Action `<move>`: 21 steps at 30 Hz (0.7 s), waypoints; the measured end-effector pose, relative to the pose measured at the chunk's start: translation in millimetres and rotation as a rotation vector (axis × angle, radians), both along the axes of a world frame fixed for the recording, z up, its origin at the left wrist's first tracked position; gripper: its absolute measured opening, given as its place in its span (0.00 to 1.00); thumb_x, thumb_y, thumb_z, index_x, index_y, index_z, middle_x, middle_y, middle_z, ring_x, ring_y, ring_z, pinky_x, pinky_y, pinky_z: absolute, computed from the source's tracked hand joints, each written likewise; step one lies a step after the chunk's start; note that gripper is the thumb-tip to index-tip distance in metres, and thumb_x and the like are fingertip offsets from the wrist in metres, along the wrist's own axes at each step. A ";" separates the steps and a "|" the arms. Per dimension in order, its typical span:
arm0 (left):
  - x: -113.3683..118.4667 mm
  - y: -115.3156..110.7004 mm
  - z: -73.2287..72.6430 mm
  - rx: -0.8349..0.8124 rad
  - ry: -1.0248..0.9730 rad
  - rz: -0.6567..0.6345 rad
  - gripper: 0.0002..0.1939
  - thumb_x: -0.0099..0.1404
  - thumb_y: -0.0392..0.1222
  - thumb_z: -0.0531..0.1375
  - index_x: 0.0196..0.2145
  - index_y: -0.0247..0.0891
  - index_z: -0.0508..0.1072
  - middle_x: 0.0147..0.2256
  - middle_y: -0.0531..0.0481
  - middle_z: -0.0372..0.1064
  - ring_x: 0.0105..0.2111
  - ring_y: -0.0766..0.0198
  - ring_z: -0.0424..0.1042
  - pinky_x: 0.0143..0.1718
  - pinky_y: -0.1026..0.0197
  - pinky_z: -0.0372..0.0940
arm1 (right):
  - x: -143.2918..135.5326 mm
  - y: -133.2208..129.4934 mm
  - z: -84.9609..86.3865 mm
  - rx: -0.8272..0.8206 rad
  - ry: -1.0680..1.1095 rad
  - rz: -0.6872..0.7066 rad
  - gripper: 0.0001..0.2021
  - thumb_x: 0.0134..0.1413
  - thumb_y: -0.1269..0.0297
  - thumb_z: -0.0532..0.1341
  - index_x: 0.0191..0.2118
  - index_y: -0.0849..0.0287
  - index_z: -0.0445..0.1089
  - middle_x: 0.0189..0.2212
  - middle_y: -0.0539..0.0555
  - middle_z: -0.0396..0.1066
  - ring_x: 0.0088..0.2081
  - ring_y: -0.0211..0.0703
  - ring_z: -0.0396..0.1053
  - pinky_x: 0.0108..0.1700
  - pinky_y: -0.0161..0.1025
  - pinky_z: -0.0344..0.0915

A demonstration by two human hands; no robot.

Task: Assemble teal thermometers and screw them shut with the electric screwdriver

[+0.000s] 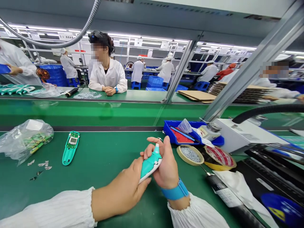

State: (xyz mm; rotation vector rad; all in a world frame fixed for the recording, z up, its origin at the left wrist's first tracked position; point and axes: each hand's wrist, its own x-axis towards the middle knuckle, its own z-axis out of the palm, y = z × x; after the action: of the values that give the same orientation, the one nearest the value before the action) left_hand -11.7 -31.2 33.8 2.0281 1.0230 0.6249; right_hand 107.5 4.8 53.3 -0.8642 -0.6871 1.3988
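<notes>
Both hands hold a teal-and-white handheld device [150,165] with a narrow pale tip, tilted upward above the green bench. My left hand [125,183] grips its lower end, thumb underneath. On the other side my right hand [168,164], with a blue wrist strap [176,191], cradles it near the tip; some of its fingers are behind the device. To the left lies an open teal half-shell [70,148] with a green circuit board in it. Small clear pieces [45,164] and a few dark bits [36,175] are scattered beside a plastic bag [35,136] of circuit boards.
Right of my hands stand a blue parts tray [171,133], a tape ring [180,157] holding small screws, and a black electric screwdriver [223,190]. Behind them is a white machine [247,134] with a black hose. A person in a white coat [108,76] sits opposite.
</notes>
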 end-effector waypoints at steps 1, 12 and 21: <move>1.6 -1.6 0.3 0.003 0.052 0.002 0.24 0.63 0.40 0.47 0.56 0.34 0.50 0.52 0.36 0.56 0.50 0.52 0.61 0.48 0.51 0.60 | -2.1 -0.4 0.0 0.008 0.041 -0.010 0.23 0.51 0.42 0.49 0.25 0.58 0.65 0.09 0.45 0.57 0.14 0.34 0.57 0.25 0.35 0.62; 0.3 0.8 -4.0 -0.183 -0.216 0.017 0.21 0.60 0.41 0.52 0.51 0.36 0.56 0.42 0.40 0.65 0.39 0.57 0.68 0.38 0.56 0.64 | -1.3 6.7 -10.8 -0.080 0.081 0.084 0.21 0.50 0.44 0.52 0.26 0.59 0.64 0.11 0.46 0.60 0.16 0.35 0.59 0.26 0.34 0.62; -0.3 10.5 1.2 -0.905 -0.680 0.027 0.20 0.52 0.47 0.61 0.38 0.34 0.59 0.19 0.53 0.66 0.13 0.72 0.62 0.15 0.71 0.55 | 8.1 4.0 -4.8 -0.161 -0.041 0.187 0.23 0.53 0.45 0.49 0.47 0.57 0.62 0.33 0.53 0.72 0.31 0.42 0.69 0.32 0.38 0.65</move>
State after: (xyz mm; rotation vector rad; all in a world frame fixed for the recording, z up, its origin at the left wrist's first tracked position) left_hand -12.0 -20.8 35.0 0.9110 0.7117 0.6368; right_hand 115.6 8.8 48.5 -0.9770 -0.7074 1.6248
